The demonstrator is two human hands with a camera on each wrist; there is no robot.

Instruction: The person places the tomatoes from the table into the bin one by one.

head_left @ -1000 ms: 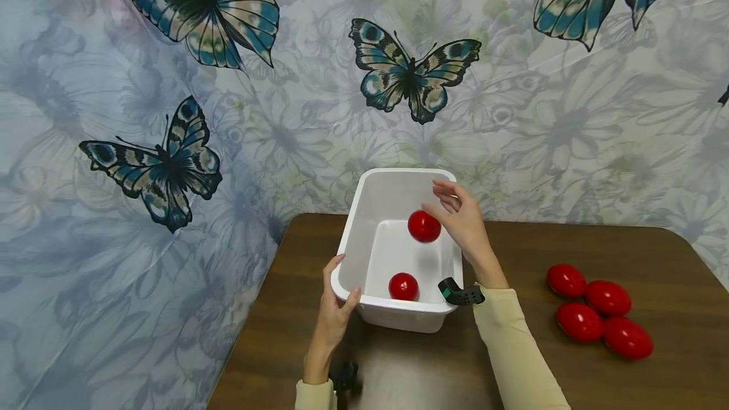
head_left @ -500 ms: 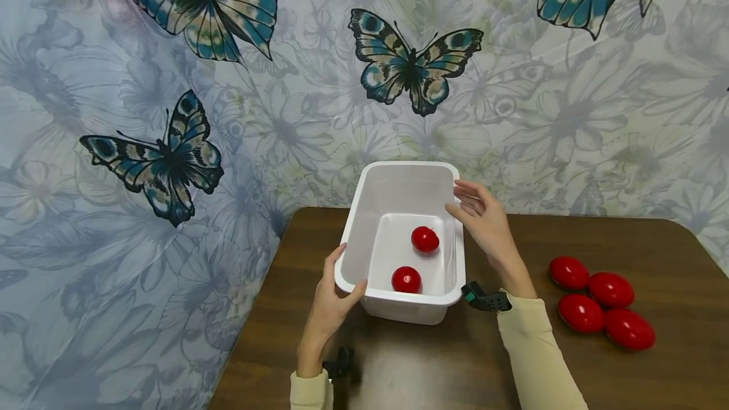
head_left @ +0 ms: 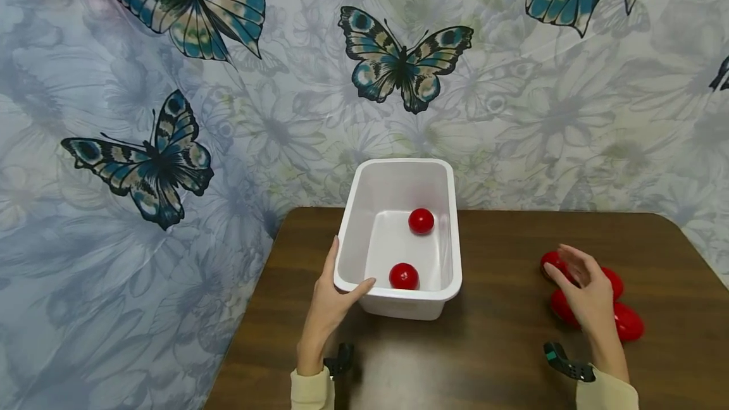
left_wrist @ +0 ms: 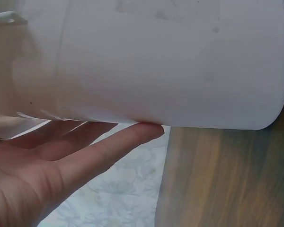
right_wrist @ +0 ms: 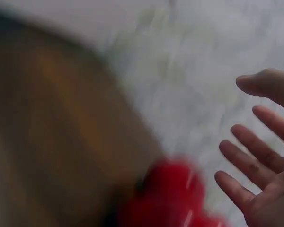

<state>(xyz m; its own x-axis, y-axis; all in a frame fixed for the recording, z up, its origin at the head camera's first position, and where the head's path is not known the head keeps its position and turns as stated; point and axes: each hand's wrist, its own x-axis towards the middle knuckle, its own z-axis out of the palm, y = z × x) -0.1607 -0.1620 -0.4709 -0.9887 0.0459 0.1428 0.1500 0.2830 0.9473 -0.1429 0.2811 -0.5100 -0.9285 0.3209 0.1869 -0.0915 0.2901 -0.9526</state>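
In the head view a white plastic tub (head_left: 398, 188) stands on the table, with two glossy red tomato-like rounds inside, one toward the back (head_left: 421, 221) and one near the front wall (head_left: 404, 276). My left hand (head_left: 333, 309) holds the tub's front left corner, thumb at the front rim and fingers along the side. In the left wrist view those fingers (left_wrist: 104, 149) lie against the outer wall. My right hand (head_left: 589, 290) hovers over a cluster of several more red rounds (head_left: 629, 321), partly covering them. Its spread fingers hold nothing in the right wrist view, where the cluster (right_wrist: 173, 189) is blurred.
The brown wooden table (head_left: 507, 271) extends between the tub and the red cluster, its back edge close to a hanging cloth (head_left: 273, 112) printed with butterflies and flowers. A black wrist strap (head_left: 569, 364) sits on my right wrist.
My right hand has left the tub and swung right to the red cluster. The back red round dropped into the tub and rolled a little. My left hand stays at the tub's corner.
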